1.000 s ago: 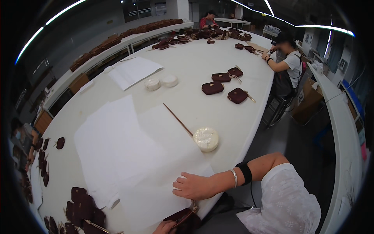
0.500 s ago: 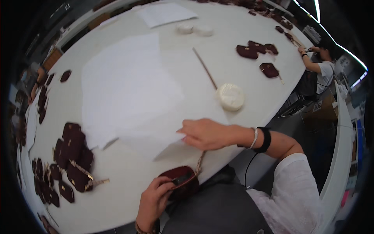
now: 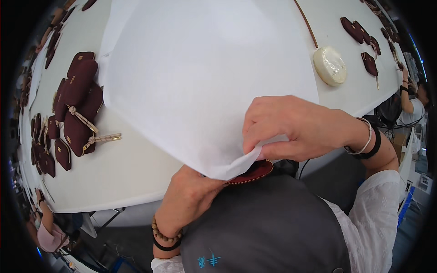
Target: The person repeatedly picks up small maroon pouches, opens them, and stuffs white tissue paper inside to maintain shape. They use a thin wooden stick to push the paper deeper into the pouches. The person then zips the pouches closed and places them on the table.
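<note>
A large sheet of thin white paper (image 3: 195, 82) stretches across the table toward me, its near corner drawn over a dark red zip pouch (image 3: 256, 175). That corner is pinched between the thumb and fingers of my right hand (image 3: 296, 129), just above the pouch. My left hand (image 3: 187, 195) is closed on the pouch's left side at the table's near edge, with its fingertips partly behind the paper. The pouch gapes, showing a red inside and a gold zipper along its rim. Most of its body is hidden by the paper and my left hand.
Several maroon pouches (image 3: 79, 104) lie heaped at the left, some with braided wrist straps. A cream-coloured roll (image 3: 330, 66) and a thin brown strip (image 3: 307, 22) lie to the right, with more pouches (image 3: 355, 31) beyond. People work at right (image 3: 409, 109) and lower left (image 3: 50, 230).
My right hand has brought the paper's near edge down over the pouch's opening. The hands are now close together, and the view has tilted down and turned.
</note>
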A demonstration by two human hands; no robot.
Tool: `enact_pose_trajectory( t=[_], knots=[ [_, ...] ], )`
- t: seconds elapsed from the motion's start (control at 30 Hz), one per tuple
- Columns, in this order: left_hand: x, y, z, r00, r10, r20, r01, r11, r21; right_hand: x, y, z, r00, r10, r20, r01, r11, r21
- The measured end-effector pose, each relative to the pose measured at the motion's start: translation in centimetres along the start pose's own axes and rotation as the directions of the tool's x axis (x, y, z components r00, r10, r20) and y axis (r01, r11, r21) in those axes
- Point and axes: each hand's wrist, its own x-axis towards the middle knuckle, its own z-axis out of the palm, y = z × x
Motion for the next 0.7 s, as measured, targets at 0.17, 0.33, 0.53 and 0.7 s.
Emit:
enact_pose_trajectory(
  t=[0.17,0.33,0.53,0.7],
  knots=[
    [0.6,-0.1,0.2,0.999,0.013,-0.033,-0.015,0.999,-0.048,1.3,1.4,0.5,0.94,0.115,0.322,-0.076,0.988,-0.132],
    [0.4,-0.8,0.6,0.999,-0.03,-0.041,0.026,0.994,-0.104,3.8,2.1,2.3,0.768,0.096,0.633,-0.064,0.995,-0.074],
    [0.1,-1.6,0.0,0.999,-0.036,-0.038,0.029,0.987,-0.159,3.1,1.8,4.4,0.75,0.186,0.635,-0.232,0.973,-0.01],
    [0.6,-1.7,0.0,0.995,-0.084,-0.046,0.069,0.965,-0.252,1.1,2.2,3.6,0.959,0.122,0.257,-0.163,0.976,0.146]
  ],
)
